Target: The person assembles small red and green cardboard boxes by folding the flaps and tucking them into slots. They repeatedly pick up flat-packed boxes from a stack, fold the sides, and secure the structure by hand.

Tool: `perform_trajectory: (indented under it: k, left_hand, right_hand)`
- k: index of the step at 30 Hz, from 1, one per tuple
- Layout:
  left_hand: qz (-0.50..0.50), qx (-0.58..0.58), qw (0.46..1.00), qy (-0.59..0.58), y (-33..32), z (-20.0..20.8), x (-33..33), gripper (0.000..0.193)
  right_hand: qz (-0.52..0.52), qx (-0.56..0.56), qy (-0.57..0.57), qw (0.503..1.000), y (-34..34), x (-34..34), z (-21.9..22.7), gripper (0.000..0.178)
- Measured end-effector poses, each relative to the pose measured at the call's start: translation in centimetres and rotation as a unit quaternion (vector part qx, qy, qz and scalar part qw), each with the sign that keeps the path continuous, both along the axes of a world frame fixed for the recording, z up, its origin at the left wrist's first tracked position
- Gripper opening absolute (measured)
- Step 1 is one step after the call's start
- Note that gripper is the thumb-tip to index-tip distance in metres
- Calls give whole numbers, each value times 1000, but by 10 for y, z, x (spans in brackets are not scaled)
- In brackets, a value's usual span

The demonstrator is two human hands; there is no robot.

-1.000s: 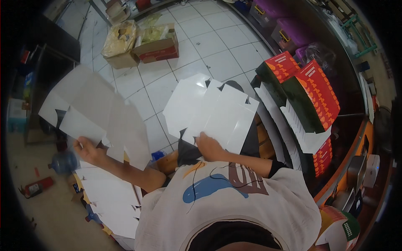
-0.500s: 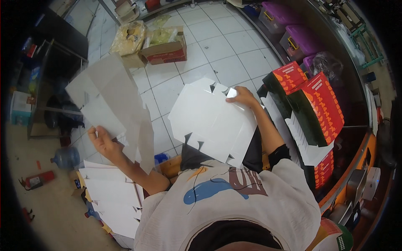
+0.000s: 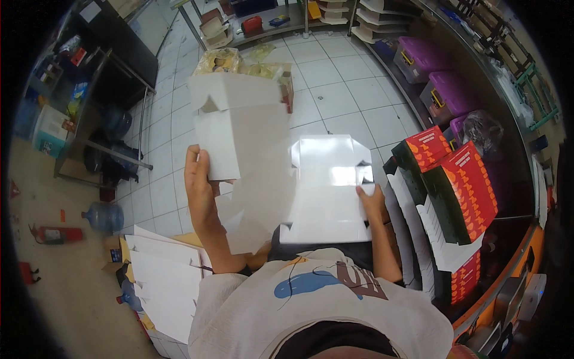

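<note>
My left hand (image 3: 202, 179) is closed on the edge of a grey-white die-cut cardboard box blank (image 3: 260, 143), raised upright and creased, with a blurred lower part. On my right, another flat box blank (image 3: 326, 200), glossy white with notched corners, lies over my lap. My right hand (image 3: 373, 204) grips its right edge, thumb on top and the other fingers mostly hidden. Part of this blank's left side is covered by the raised one. Beside my left elbow lies a stack of white box blanks (image 3: 161, 281).
Folded red and dark green boxes (image 3: 469, 191) are stacked at my right, close to the right forearm. Purple-lidded bins (image 3: 451, 90) line the shelf beyond. An open carton (image 3: 288, 90) stands on the tiled floor ahead. A water jug (image 3: 104, 216) and fire extinguisher (image 3: 57, 233) are at left.
My left hand has brought its blank rightward, nearer the other one and partly in front of it. The right-hand blank has turned squarer to me. The view has shifted as well.
</note>
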State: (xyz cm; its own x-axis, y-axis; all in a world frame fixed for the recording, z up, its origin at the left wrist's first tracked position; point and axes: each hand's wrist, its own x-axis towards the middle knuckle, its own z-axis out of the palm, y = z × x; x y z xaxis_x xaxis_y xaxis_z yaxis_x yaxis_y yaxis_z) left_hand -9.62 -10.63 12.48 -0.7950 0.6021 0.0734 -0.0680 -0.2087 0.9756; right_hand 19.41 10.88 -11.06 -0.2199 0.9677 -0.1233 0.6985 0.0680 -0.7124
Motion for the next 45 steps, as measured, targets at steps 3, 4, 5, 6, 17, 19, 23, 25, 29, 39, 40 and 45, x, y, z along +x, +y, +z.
perform_trajectory:
  k: [3,4,5,6,17,19,23,25,29,39,40,45]
  left_hand:
    - [-58,8,998,28,7,-3,-3,14]
    - [-88,-4,994,56,10,-3,-3,15]
    - [-119,-15,989,84,14,2,-2,15]
    - [-149,-22,982,114,18,6,-1,16]
    - [-264,-117,630,721,99,72,64,12]
    - [-269,-118,598,745,100,87,66,24]
    - [-192,25,783,591,76,96,2,60]
    - [-20,81,887,454,41,60,-61,101]
    - [-62,231,952,191,40,-13,-69,135]
    - [-176,-141,970,95,41,-57,20,48]
    - [-166,-179,965,92,48,-57,28,41]
    - [38,-162,962,216,71,-104,67,46]
  right_hand:
    - [-50,-65,-17,996,-40,21,8,63]
    - [-43,-22,-50,998,-50,26,9,66]
    - [-36,21,-83,996,-58,32,12,70]
    - [-29,67,-115,991,-65,28,30,74]
    - [348,496,-115,787,-40,-52,279,44]
    - [385,454,-162,787,-24,-51,272,26]
    - [364,359,72,856,-1,-25,272,8]
    - [350,278,206,871,5,-17,282,8]
    - [240,8,441,865,27,-7,259,29]
    - [111,49,325,938,36,-50,120,42]
    - [85,101,325,937,33,-56,97,45]
    - [-5,-122,392,912,-37,-104,85,70]
